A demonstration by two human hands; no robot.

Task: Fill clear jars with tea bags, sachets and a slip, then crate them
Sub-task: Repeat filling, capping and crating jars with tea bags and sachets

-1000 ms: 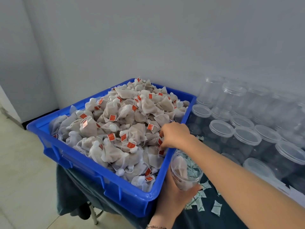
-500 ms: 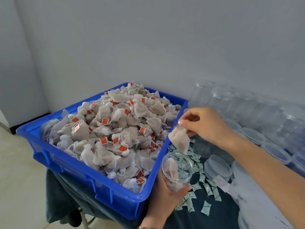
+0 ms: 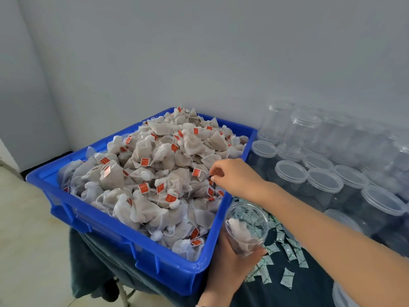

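A blue crate [image 3: 124, 231] is heaped with brownish tea bags [image 3: 168, 165] carrying red tags. My left hand [image 3: 228, 269] grips a clear open jar [image 3: 245, 227] from below, just off the crate's near right corner. A few tea bags lie inside the jar. My right hand [image 3: 234, 176] reaches over the crate's right wall, thumb and forefinger pinched on a tea bag at the edge of the heap.
Small green-printed sachets [image 3: 287, 247] lie scattered on the dark cloth-covered table [image 3: 309, 291] beside the jar. Several empty clear jars [image 3: 323, 180], some lidded, crowd the right side up to the grey wall. Pale floor lies to the left.
The tea bag my right hand held above the jar is now inside it. My right hand has moved back left to the heap in the crate.
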